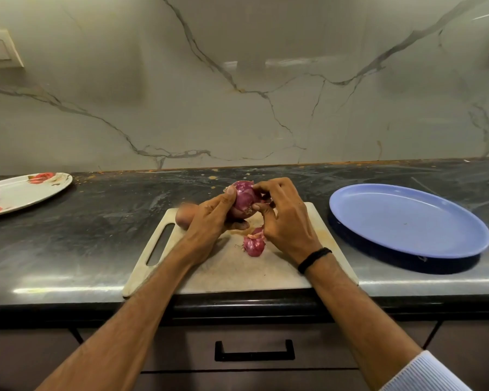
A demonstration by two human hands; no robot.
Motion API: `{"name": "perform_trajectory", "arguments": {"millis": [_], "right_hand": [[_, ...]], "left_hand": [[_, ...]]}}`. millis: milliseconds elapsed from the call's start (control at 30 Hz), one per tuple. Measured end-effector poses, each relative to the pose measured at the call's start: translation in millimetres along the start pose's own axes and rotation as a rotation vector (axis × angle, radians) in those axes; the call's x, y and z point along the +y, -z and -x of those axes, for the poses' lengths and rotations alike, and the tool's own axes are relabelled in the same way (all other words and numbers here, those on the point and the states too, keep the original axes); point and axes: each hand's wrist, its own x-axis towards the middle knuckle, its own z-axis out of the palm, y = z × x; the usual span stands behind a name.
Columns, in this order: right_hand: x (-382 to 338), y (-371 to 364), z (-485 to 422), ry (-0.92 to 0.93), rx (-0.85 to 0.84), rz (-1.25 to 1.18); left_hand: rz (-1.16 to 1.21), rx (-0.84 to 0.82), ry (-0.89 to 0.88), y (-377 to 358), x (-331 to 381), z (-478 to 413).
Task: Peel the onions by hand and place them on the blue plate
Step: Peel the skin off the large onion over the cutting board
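Over the cutting board, a red onion is gripped steady by the left hand, its skin pinched for peeling by the right hand.

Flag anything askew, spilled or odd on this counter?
Minor only: the cutting board sits right at the front lip of the counter, and orange specks litter its back edge. Peel scraps on the board are expected.

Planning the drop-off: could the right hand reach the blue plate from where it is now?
Probably yes. The blue plate lies on the counter just right of the cutting board, on the same side as the right hand, with nothing between them. That hand is busy, though, pinching the red onion.
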Motion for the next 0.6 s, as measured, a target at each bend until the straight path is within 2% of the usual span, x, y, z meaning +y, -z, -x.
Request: {"name": "perform_trajectory", "arguments": {"millis": [133,333,600], "right_hand": [[-1.1,2.2,-1.1,0.041,0.048,0.011],[-4.2,1.9,-0.7,0.055,0.016,-0.019],[-5.9,1.8,1.3,0.048,0.053,-0.016]], "left_hand": [[0.003,0.008,0.008,3.1,-2.2,0.3],[0.016,0.032,-0.003,2.6,-1.8,0.4],[-0.011,0.064,-0.016,-0.3,-0.6,-0.3]]}}
